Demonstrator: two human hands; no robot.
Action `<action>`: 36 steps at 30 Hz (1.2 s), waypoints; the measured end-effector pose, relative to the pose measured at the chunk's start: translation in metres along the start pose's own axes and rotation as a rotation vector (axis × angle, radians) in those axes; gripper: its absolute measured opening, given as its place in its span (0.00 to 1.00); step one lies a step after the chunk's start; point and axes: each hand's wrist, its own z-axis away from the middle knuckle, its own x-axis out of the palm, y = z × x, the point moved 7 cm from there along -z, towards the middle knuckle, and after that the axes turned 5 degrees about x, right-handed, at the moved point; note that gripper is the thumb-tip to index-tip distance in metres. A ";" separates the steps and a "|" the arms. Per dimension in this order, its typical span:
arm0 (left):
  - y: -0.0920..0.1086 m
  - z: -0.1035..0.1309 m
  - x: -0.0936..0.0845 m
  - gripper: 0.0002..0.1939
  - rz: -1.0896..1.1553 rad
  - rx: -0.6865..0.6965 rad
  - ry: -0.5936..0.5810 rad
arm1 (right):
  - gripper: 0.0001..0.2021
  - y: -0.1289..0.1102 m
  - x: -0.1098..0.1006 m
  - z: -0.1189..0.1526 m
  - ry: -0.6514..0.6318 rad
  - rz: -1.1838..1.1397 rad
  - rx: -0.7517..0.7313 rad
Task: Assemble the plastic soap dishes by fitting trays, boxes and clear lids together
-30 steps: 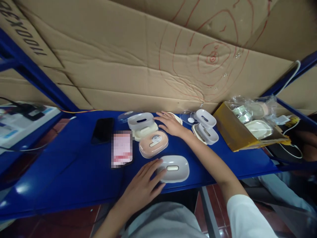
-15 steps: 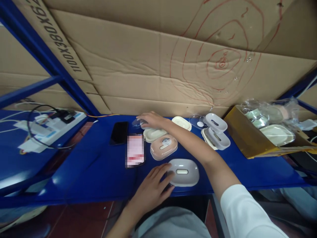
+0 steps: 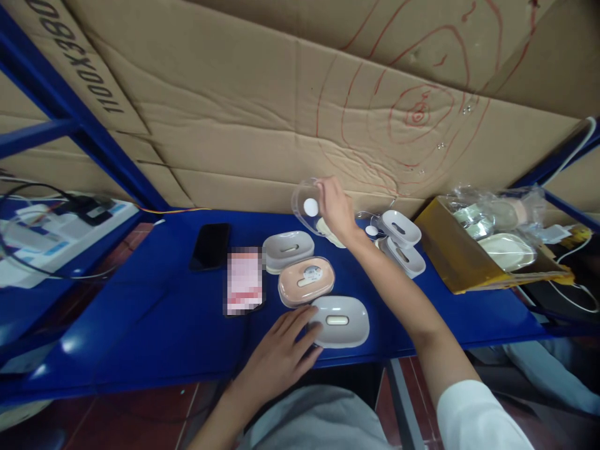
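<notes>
A clear plastic lid (image 3: 299,209) with a round white sticker is pinched at its upper right edge by my right hand (image 3: 335,209), raised near the cardboard at the back. Behind it, a cream dish (image 3: 328,232) is partly hidden. My left hand (image 3: 285,344) rests with outstretched, parted fingers at the left rim of a light grey soap dish (image 3: 349,306), which has a slot in its middle. Beyond that dish lies a pink soap dish (image 3: 291,284) with a round label. Farther back sits another grey soap dish (image 3: 276,245), on a cream piece.
Grey dishes (image 3: 402,228) are stacked on the right, beside another clear lid (image 3: 363,216). A cardboard box (image 3: 450,262) holds wrapped dishes. Two phones, one black (image 3: 209,247) and one with a blurred screen (image 3: 244,281), lie left. A power strip (image 3: 107,219) stands far left.
My right hand has moved right and lifted the clear lid off the far left area, where the grey dish now shows. My left hand stays at the near dish. The view has shifted slightly.
</notes>
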 end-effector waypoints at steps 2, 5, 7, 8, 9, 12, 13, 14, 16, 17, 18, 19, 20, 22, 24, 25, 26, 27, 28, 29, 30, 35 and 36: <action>0.000 0.001 -0.001 0.16 0.008 -0.006 0.010 | 0.24 0.023 -0.029 0.026 0.112 -0.071 0.122; -0.002 0.003 -0.006 0.20 0.048 -0.032 0.054 | 0.21 0.044 -0.055 0.079 0.064 -0.272 0.237; -0.005 0.004 -0.009 0.22 0.081 -0.071 0.087 | 0.20 0.043 -0.059 0.118 -0.132 -0.448 0.253; -0.007 0.004 -0.009 0.24 0.093 -0.090 0.095 | 0.18 0.038 -0.061 0.138 -0.205 -0.492 0.235; -0.008 0.004 -0.009 0.24 0.104 -0.107 0.097 | 0.16 0.030 -0.065 0.157 -0.244 -0.505 0.209; -0.009 0.005 -0.009 0.24 0.171 -0.152 0.090 | 0.12 0.004 -0.085 0.209 -0.097 -0.324 0.052; -0.009 0.005 -0.009 0.23 0.210 -0.168 0.094 | 0.15 -0.008 -0.089 0.225 -0.025 -0.215 -0.057; -0.010 0.006 -0.009 0.21 0.250 -0.182 0.102 | 0.18 -0.020 -0.090 0.241 0.019 -0.129 -0.152; -0.010 0.007 -0.010 0.19 0.305 -0.196 0.112 | 0.23 -0.037 -0.085 0.265 0.059 -0.024 -0.272; -0.010 0.008 -0.009 0.19 0.313 -0.196 0.112 | 0.24 -0.041 -0.081 0.273 0.059 -0.007 -0.298; -0.010 0.007 -0.008 0.20 0.312 -0.195 0.104 | 0.24 -0.044 -0.077 0.278 0.049 -0.005 -0.311; -0.010 0.007 -0.006 0.21 0.309 -0.192 0.087 | 0.23 -0.045 -0.074 0.280 0.025 -0.010 -0.316; -0.010 0.006 -0.004 0.22 0.306 -0.189 0.068 | 0.22 -0.044 -0.070 0.282 -0.018 -0.019 -0.315; -0.009 0.004 0.002 0.23 0.306 -0.177 0.022 | 0.24 -0.040 -0.065 0.283 -0.141 -0.048 -0.300; -0.008 0.001 0.007 0.23 0.298 -0.160 -0.010 | 0.31 -0.031 -0.063 0.284 -0.248 -0.080 -0.261; -0.008 0.000 0.008 0.23 0.290 -0.153 -0.014 | 0.33 -0.025 -0.064 0.286 -0.275 -0.097 -0.232; -0.007 -0.001 0.009 0.23 0.282 -0.146 -0.013 | 0.34 -0.018 -0.065 0.287 -0.285 -0.115 -0.199; -0.007 -0.002 0.009 0.23 0.275 -0.139 -0.010 | 0.34 -0.011 -0.066 0.289 -0.286 -0.137 -0.162; -0.006 -0.004 0.009 0.23 0.270 -0.137 -0.007 | 0.33 -0.004 -0.066 0.290 -0.286 -0.167 -0.125; -0.006 -0.005 0.009 0.22 0.268 -0.138 -0.006 | 0.33 0.003 -0.067 0.292 -0.285 -0.204 -0.092; -0.006 -0.007 0.009 0.22 0.267 -0.140 -0.008 | 0.33 0.009 -0.066 0.293 -0.285 -0.246 -0.065; -0.008 -0.017 0.011 0.22 0.260 -0.159 -0.026 | 0.35 0.025 -0.065 0.296 -0.252 -0.358 0.037; -0.008 -0.017 0.013 0.22 0.258 -0.162 -0.028 | 0.35 0.025 -0.065 0.296 -0.251 -0.349 0.046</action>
